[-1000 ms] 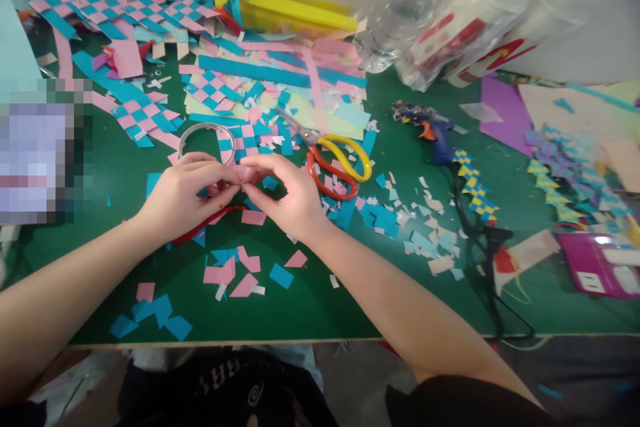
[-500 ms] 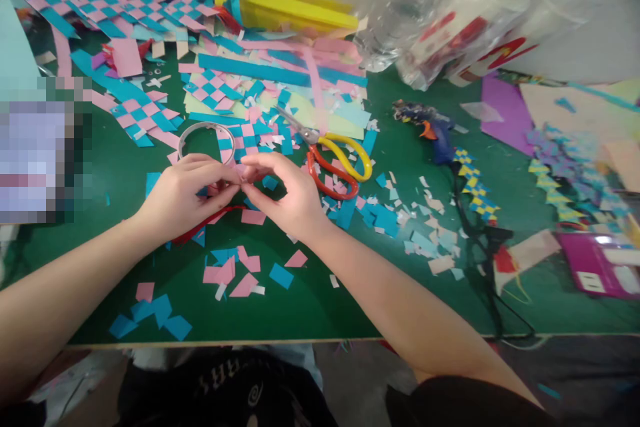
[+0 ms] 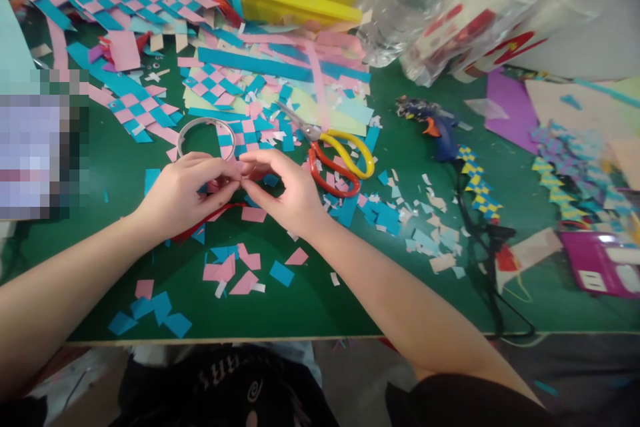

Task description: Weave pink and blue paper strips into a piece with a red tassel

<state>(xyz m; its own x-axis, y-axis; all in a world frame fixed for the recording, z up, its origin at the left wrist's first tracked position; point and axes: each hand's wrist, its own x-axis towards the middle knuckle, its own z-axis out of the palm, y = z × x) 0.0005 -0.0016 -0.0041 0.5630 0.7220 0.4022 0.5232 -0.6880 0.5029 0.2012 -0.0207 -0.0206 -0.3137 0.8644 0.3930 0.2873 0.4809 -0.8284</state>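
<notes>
My left hand [image 3: 187,190] and my right hand [image 3: 283,190] meet fingertip to fingertip over the green table [image 3: 300,307]. Both are pinched closed, and whatever is between the fingertips is too small and hidden to name. Just behind my left hand lies a roll of tape [image 3: 182,140], its ring partly covered by the fingers. Scissors with one yellow and one red handle [image 3: 345,157] rest right of my right hand, blades pointing to the back left. Under the hands a red strip [image 3: 193,232] shows.
Pink and blue paper scraps [image 3: 225,270] lie in front of the hands. Woven paper strips [image 3: 140,110] spread at the back left. A glue gun [image 3: 443,137] with a black cable, plastic-wrapped cups [image 3: 460,33] and a purple case [image 3: 600,263] are on the right. A yellow folded paper [image 3: 300,3] lies behind.
The view has shifted slightly. My hands remain together at the same spot, with only a slight change at the fingertips.
</notes>
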